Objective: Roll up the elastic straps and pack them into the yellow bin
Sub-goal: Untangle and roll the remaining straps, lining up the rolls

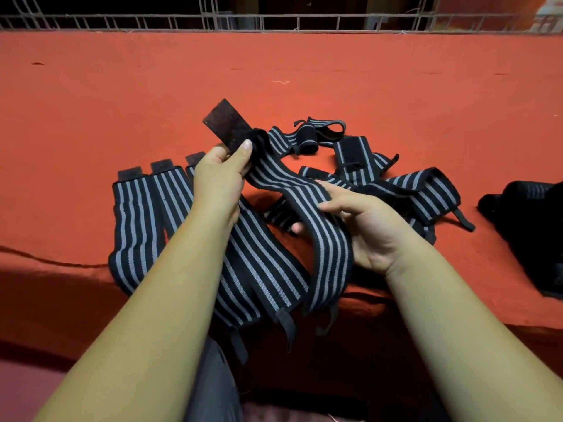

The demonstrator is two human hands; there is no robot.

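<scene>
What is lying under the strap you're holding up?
Beneath the held strap: shadowed red cloth and another striped strap draped over the front edge. The right hand covers what lies under its middle.

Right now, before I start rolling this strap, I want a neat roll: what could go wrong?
The held strap twists between your left hand and right hand, so the roll may start crooked. Its fastener tab sticks up free and could snag the tangled straps behind. Its tail hangs over the table edge and may drag the flat straps along.
</scene>
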